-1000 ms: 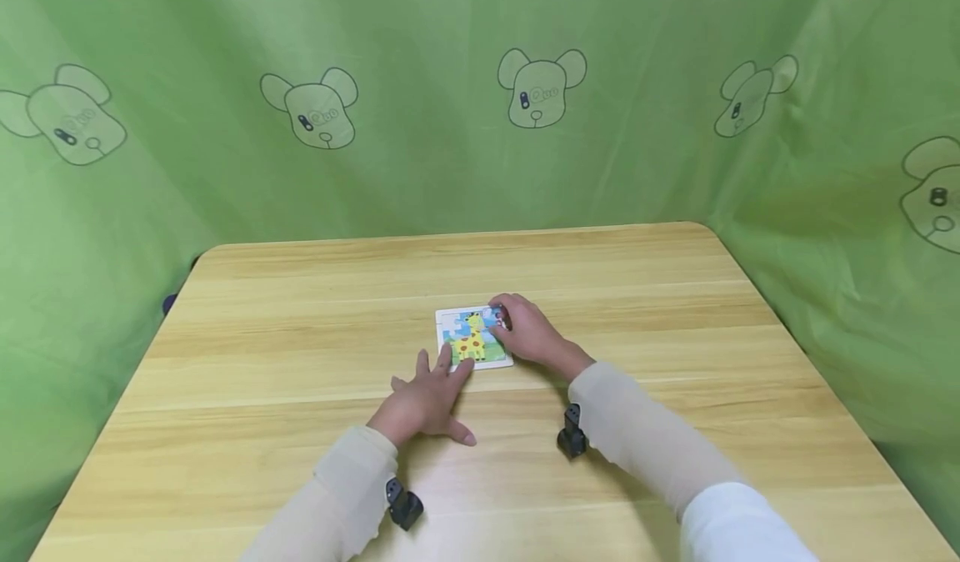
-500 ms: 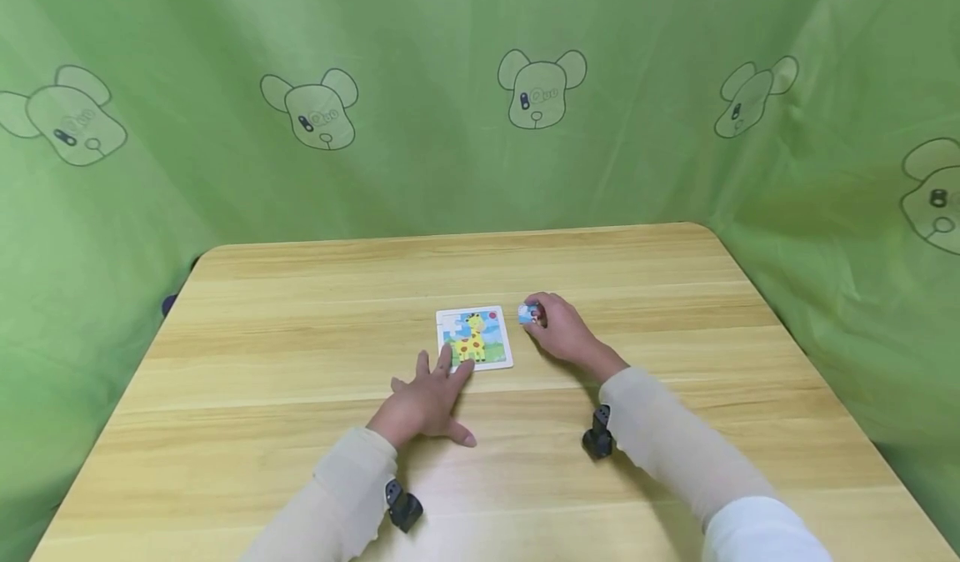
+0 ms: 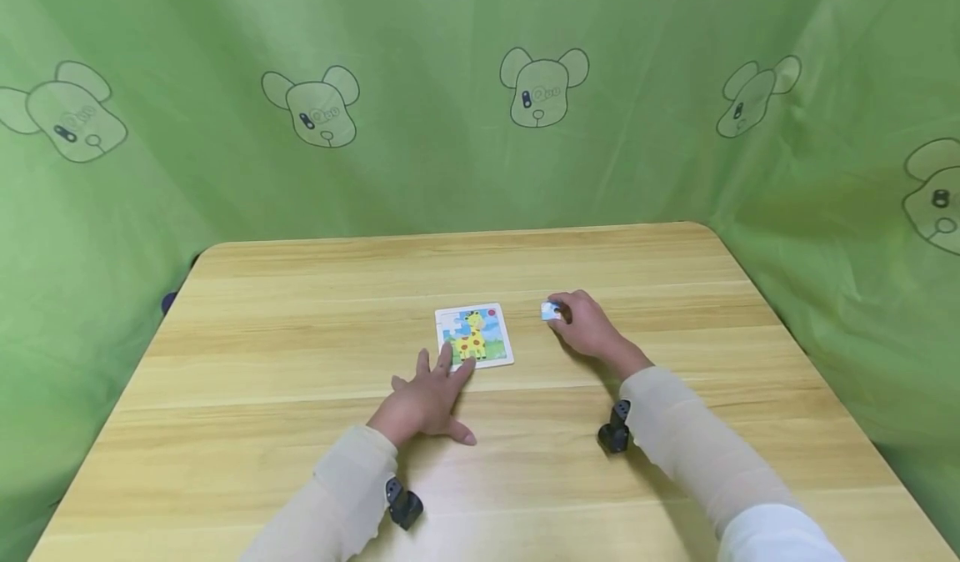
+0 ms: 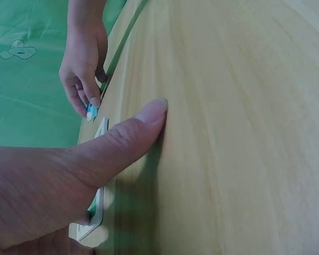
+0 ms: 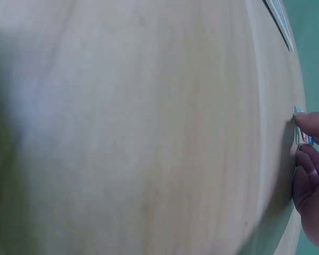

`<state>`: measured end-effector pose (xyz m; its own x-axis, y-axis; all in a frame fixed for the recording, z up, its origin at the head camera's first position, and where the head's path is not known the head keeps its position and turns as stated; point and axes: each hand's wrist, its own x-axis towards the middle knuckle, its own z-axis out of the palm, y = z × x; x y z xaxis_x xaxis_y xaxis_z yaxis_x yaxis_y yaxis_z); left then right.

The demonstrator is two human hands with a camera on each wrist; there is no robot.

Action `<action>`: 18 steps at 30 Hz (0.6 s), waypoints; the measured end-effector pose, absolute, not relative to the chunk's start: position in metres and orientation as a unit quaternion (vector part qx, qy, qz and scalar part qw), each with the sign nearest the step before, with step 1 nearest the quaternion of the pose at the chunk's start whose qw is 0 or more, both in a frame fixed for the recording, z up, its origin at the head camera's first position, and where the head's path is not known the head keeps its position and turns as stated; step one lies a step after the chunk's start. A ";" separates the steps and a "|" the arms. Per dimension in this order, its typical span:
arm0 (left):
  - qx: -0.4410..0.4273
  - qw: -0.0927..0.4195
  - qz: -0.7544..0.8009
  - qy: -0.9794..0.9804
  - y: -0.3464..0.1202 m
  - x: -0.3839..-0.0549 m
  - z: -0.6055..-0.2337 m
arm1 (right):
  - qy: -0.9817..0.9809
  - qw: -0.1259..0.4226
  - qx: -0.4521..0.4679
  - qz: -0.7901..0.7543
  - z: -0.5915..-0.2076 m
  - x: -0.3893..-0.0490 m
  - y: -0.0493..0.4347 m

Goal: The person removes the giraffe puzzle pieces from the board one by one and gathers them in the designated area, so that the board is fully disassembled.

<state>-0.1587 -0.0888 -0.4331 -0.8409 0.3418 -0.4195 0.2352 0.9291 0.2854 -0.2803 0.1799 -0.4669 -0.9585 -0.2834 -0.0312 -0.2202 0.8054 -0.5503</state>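
Note:
A square giraffe jigsaw puzzle in a white-edged tray lies at the middle of the table. At its upper left, a pale gap shows in the picture. My left hand is spread out, with its fingertips resting on the puzzle's near left edge and its thumb pointing right. To the right of the puzzle, my right hand pinches a small blue and white puzzle piece between thumb and fingers. In the left wrist view the same puzzle piece hangs at the right hand's fingertips. The puzzle's edge shows at the top of the right wrist view.
The wooden table has its far edge against a green curtain printed with bear heads. Black wrist cameras sit at each cuff, the left camera and the right camera, close over the tabletop.
My right hand has moved right, away from the puzzle, carrying the puzzle piece. More of the puzzle's right side shows, including a red dot. The left hand has stayed in place.

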 end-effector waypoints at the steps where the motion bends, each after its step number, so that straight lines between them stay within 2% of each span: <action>1: 0.152 0.239 0.113 0.952 -0.089 -0.159 -0.433 | 0.948 0.056 -0.133 -0.283 -0.467 -0.281 0.181; 18: 0.156 0.247 0.113 0.950 -0.090 -0.160 -0.432 | 0.948 0.057 -0.126 -0.288 -0.468 -0.282 0.188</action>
<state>-0.1595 -0.0902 -0.4316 -0.8295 0.3523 -0.4334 0.2409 0.9258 0.2915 -0.2815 0.1877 -0.4679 -0.9620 -0.2708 -0.0357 -0.2050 0.8021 -0.5609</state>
